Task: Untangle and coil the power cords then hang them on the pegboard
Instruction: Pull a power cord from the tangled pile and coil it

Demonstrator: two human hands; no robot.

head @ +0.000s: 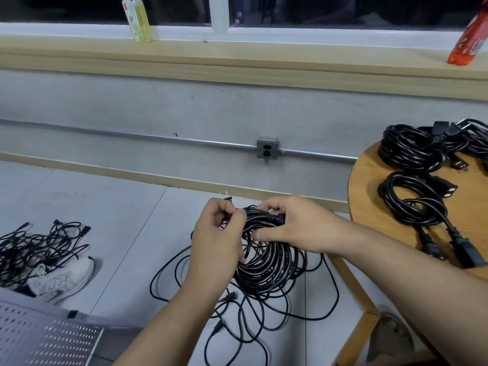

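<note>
A thick coil of black power cord (269, 265) hangs in front of me above the floor. My right hand (293, 225) grips the top of the coil, with a plug (276, 217) lying under its fingers. My left hand (216, 233) pinches a strand of the same cord at the coil's upper left. Loose loops of cord (237, 320) trail from the coil onto the floor below. A grey perforated pegboard (45, 336) lies at the bottom left. Coiled cords (414, 204) rest on the round wooden table (369, 207) at the right.
A tangled heap of black cords (34, 247) lies on the floor at the left, beside a white sneaker (63, 281). A wall socket (267, 150) sits on the grey wall. Two bottles (137, 19) stand on the window ledge. A sandalled foot (393, 336) shows at the bottom right.
</note>
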